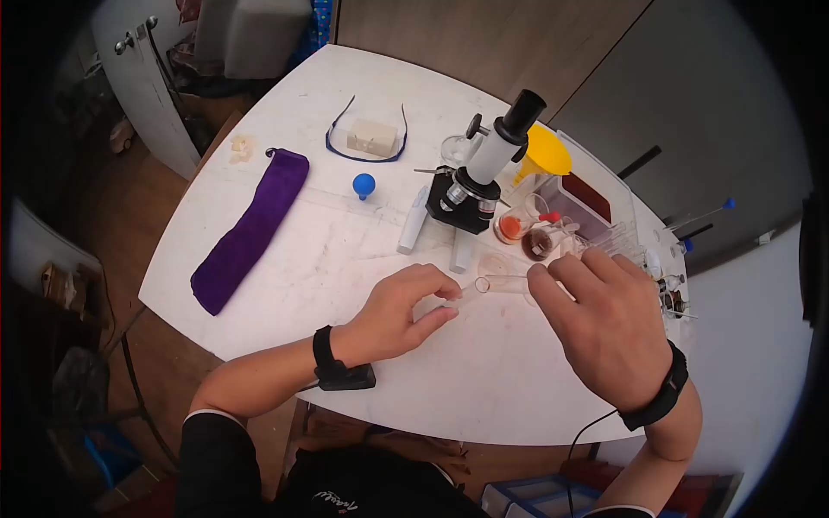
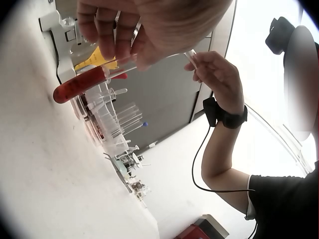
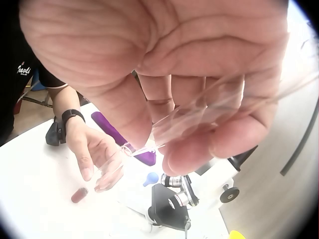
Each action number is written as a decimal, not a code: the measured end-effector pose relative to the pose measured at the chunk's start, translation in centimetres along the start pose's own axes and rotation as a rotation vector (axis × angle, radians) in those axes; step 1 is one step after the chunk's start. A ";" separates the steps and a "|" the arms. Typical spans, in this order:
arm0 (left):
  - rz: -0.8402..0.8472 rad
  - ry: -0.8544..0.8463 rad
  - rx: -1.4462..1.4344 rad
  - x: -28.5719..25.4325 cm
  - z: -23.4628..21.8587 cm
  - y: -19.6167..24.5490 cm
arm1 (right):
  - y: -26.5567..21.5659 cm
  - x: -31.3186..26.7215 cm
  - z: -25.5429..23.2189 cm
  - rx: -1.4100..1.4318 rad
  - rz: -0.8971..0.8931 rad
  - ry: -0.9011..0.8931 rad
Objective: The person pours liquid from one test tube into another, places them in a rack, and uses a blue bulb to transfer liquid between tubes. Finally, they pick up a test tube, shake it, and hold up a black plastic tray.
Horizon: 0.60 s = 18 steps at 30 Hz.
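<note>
Holding glass over the white table (image 1: 518, 388)

The left hand (image 1: 399, 312) reaches inward, fingers and thumb narrowed on a test tube (image 2: 79, 87) with red liquid at its bottom. Knuckles up, the right hand (image 1: 609, 332) curls its fingers round a clear tube (image 1: 509, 283), its end near the test tube's mouth. Beyond those 2 hands stands the microscope (image 1: 479, 168), beakers (image 1: 511, 227) beside it; the right hand partly blocks the head view of the glassware. Left lies a purple pouch (image 1: 250, 233).

White counter (image 1: 302, 293) before you bore purple pouch (image 1: 250, 231), blue bulb (image 1: 363, 184), microscope (image 1: 489, 160), beakers (image 1: 536, 245) beside it, pale block (image 1: 372, 136) between glasses' (image 1: 363, 159) arms.
</note>
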State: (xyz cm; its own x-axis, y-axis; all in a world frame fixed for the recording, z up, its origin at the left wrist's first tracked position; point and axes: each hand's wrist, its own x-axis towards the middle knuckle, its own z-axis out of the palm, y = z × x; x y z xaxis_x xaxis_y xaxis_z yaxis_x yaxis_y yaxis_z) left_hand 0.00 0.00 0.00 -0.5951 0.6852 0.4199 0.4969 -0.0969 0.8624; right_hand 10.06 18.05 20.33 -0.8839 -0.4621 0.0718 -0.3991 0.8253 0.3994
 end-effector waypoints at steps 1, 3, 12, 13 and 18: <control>0.002 0.003 -0.006 0.0 0.0 0.0 | 0.0 0.0 0.0 0.002 -0.001 0.000; 0.003 0.007 -0.014 0.0 0.1 0.0 | 0.0 0.0 0.0 0.003 -0.003 -0.001; 0.011 0.010 0.000 0.0 0.1 0.1 | 0.1 -0.1 0.5 -0.001 0.013 0.052; 0.011 0.017 -0.003 0.0 0.1 0.1 | 0.1 -0.1 0.7 0.022 0.034 0.082; 0.029 0.032 -0.013 0.1 0.1 -0.1 | 0.2 -0.6 2.3 0.146 0.131 0.153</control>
State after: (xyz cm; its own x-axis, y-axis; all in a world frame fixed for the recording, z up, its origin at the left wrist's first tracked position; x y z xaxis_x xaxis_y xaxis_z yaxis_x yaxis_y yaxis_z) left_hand -0.03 0.10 -0.06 -0.6006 0.6587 0.4532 0.5062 -0.1256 0.8533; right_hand 9.95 19.30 18.25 -0.8877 -0.3826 0.2561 -0.3242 0.9144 0.2424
